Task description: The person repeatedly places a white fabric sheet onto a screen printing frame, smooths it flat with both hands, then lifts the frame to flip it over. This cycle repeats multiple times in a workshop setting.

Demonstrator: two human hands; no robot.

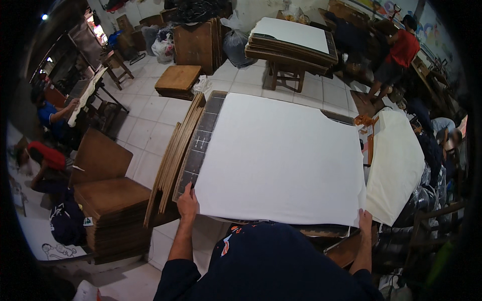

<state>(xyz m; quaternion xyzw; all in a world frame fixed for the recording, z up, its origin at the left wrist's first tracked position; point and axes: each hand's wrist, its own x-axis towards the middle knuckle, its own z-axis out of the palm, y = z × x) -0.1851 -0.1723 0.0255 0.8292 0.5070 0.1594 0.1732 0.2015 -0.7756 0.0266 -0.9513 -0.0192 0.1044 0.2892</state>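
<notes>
A large white cloth [281,160] lies spread over a dark-topped board [198,143], whose marked strip shows along the left side. At the near left corner my left hand [188,204] is closed on the board's edge, beside the cloth. My right hand [365,221] is closed on the cloth's near right corner, fingers partly hidden. The cloth looks mostly smooth, with slight ripples down its right edge. At the far right corner a patch of the dark board [337,117] shows uncovered.
Thin boards [173,155] lean just left. Cream cloth [394,168] lies close on the right. Brown boards [113,210] are piled at lower left; another stack [293,50], topped with white cloth, stands on a stool behind. People work at left [52,118] and far right [404,45].
</notes>
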